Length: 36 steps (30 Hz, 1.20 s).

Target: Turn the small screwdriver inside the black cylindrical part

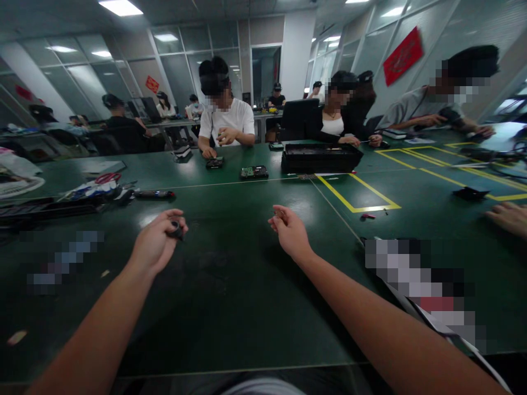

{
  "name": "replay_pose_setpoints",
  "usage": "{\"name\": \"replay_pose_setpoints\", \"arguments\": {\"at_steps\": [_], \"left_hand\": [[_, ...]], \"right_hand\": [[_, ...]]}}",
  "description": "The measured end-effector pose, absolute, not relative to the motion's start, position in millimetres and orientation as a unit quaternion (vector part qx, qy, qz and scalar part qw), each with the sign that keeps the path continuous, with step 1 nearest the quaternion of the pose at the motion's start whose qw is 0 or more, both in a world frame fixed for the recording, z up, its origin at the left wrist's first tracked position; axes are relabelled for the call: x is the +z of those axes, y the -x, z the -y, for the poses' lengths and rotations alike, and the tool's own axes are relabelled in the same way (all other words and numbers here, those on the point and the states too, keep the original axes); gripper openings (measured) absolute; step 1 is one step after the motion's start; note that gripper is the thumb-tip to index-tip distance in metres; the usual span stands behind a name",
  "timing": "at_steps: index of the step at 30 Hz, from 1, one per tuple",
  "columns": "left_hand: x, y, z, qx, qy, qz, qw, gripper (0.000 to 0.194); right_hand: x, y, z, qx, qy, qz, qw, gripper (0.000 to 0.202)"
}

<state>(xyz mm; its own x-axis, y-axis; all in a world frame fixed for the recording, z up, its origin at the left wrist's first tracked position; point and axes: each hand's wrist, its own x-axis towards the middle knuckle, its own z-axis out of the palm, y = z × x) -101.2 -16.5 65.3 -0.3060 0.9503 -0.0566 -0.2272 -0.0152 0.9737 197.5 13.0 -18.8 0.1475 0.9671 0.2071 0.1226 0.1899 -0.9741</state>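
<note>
My left hand [153, 246] is raised above the green table [230, 329], left of the middle. Its fingers are closed around a small dark object with a round end [176, 230], whose kind I cannot make out. To the right, my right hand [291, 233] also hovers over the table, with thumb and fingertips pinched together. Something tiny seems to be between those fingertips, too small to name. Beyond both hands lies a green-and-black circuit board unit [254, 172], apart from them.
A long black box [321, 159] stands across the table. Tools and red-handled scissors [107, 178] lie in a pile at left, beside a dark pen-like tool [155, 194]. Yellow tape [376, 208] marks the right side. Several people sit around; another person's hand [508, 216] rests at right.
</note>
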Motion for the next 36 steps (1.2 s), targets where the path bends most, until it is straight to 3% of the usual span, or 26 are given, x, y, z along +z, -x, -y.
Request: {"name": "replay_pose_setpoints", "arguments": {"at_steps": [7,13,20,29,36], "left_hand": [[55,23,-10,0.571,-0.486,-0.423,0.509,0.029],[17,1,-14,0.513,-0.601,-0.411,0.454,0.061],[-3,7,-8,0.445,-0.644,-0.400,0.476,0.031],[-15,5,-9,0.432,-0.659,-0.387,0.479,0.037],[-10,4,-6,0.434,-0.657,-0.383,0.482,0.038]], "right_hand": [[-9,-202,-8,0.346,0.528,0.552,0.545,0.041],[5,-199,1,0.281,0.537,0.585,0.539,0.036],[12,-198,6,0.264,0.538,0.579,0.553,0.034],[12,-198,4,0.373,0.394,0.465,0.700,0.028],[15,-193,12,0.352,0.408,0.538,0.648,0.024]]}}
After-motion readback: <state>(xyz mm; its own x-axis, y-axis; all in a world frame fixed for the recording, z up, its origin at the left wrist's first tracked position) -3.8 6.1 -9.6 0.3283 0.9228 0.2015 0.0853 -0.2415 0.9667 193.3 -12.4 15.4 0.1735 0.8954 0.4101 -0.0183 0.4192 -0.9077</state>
